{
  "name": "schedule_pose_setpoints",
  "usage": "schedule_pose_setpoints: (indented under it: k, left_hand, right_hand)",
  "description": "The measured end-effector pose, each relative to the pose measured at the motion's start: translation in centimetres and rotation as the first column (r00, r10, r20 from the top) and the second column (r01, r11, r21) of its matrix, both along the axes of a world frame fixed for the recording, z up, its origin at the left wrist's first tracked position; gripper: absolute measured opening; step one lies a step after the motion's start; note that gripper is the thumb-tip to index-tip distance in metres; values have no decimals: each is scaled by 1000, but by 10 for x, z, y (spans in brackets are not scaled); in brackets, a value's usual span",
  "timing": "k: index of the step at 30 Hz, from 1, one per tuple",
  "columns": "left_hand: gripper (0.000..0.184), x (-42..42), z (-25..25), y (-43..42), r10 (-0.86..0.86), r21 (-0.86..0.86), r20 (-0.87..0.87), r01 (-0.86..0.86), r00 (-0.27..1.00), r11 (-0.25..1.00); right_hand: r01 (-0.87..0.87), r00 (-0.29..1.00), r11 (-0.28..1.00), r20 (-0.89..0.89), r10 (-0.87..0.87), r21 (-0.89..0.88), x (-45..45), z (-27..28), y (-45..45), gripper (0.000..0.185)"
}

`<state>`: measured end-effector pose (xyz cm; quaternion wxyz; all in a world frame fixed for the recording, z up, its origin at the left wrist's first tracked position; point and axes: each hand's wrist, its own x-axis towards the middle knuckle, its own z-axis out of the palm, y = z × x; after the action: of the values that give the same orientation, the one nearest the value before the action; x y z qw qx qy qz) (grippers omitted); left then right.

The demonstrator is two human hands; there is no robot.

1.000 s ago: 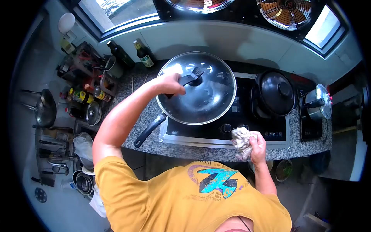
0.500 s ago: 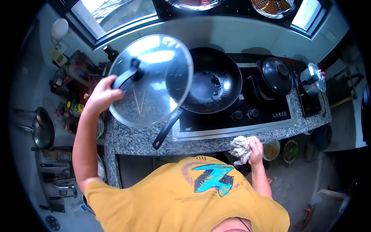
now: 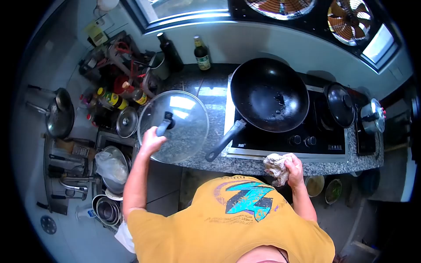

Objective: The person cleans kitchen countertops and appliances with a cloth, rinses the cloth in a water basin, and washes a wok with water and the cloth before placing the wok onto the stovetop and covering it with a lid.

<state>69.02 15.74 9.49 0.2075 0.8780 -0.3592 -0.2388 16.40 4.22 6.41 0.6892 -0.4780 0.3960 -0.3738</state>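
Gripping glass lid (image 3: 183, 135): the left hand (image 3: 151, 142) is clasping the black handle (image 3: 162, 126) in closed fingers.
Lid's place: it is lying on, or hovering just over, the granite countertop (image 3: 215, 118), left of the wok (image 3: 268, 94); whether its rim is touching the stone, I cannot tell.
Crumpled cloth (image 3: 276, 168): the right hand (image 3: 295, 170) is holding it bunched near the counter's front edge.
Wok: it is sitting uncovered on the cooktop (image 3: 263, 142), dark, seemingly wet patches showing inside.
Lid step: the left hand is seemingly setting the lid aside.
Left hand's next move: letting go would be calling for the rim resting flat and steady on the stone.
Wok handle (image 3: 226, 140): it is pointing frontward, ending just beside the lid, so clearance there is mattering.
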Motion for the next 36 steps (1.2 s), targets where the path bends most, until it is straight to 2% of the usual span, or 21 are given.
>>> schedule_pose_setpoints:
  k: [2,6,9,13,16,19,20,21,22,23,24,25,26,27,28,29,30,33,34,35,36]
  left_hand:
    - [32,0,-35,-3,2,-21,-3,-2,1000,1000]
    - [27,-16,-49,-20,44,11,-20,-44,999,999]
    - [25,-14,-78,-28,31,-70,-6,-31,1000,997]
    - [23,-17,-87,-34,44,-90,-84,-51,996,995]
    - [30,-16,-92,-38,45,-46,-80,-49,996,998]
    - [54,-30,-59,-41,-74,42,79,70,994,997]
    - [81,-34,-58,-39,-225,101,471,201,853,974]
    - [84,-51,-35,-45,-222,39,581,246,783,968]
    - [73,-74,-3,-60,-183,-69,496,249,849,966]
    - [65,-90,13,-76,-256,-143,343,320,904,937]
    - [59,-107,15,-88,-321,-182,54,326,945,928]
    - [52,-128,25,-99,-370,-156,-399,335,839,929]
    - [47,-135,19,-112,-479,-62,-498,521,723,851]
    - [42,-148,22,-122,-393,-24,-704,533,592,846]
    - [38,-146,5,-128,-276,-34,-858,489,432,871]
    - [35,-153,4,-136,-155,-35,-959,443,236,896]
    - [29,-157,6,-137,-63,4,-984,379,165,925]
    - [28,-168,9,-136,-53,-5,-994,455,91,891]
    - [27,-173,2,-131,-22,35,-991,420,130,907]
    - [29,-177,1,-126,41,77,-994,372,105,925]
    - [27,-182,1,-121,32,72,-993,355,116,932]
  right_hand:
    - [-4,1000,1000,5,4,12,4,1,2,22]
    - [0,1000,1000,15,0,3,5,7,7,22]
    - [39,999,998,10,-40,40,-2,18,14,21]
    - [85,996,995,-43,-82,51,-13,22,19,21]
    - [101,994,993,-53,-98,56,-22,20,18,21]
    - [92,994,993,-58,-88,76,-30,27,10,21]
    - [72,996,996,-53,-69,58,-36,21,5,21]
    - [71,997,994,-23,-69,78,-38,22,0,21]
    - [64,998,993,4,-65,100,-39,25,-6,22]
    - [53,998,991,31,-58,123,-41,27,-12,22]
    - [27,1000,994,9,-28,107,-49,15,-21,23]
    - [-7,999,994,35,3,109,-52,15,-27,21]
    - [-35,998,994,62,28,107,-55,16,-35,20]
    - [-59,995,993,91,49,104,-59,17,-43,19]
    - [-100,993,992,76,94,75,-65,18,-50,19]
    - [-113,991,991,81,107,76,-70,17,-56,19]
    - [-126,989,989,85,120,78,-77,15,-62,19]
    - [-188,980,969,91,174,163,-97,12,-72,20]
    - [-206,978,960,81,193,192,-104,11,-76,20]
    - [-227,974,949,74,216,218,-109,10,-79,21]
    - [-221,975,944,69,211,246,-112,7,-81,20]
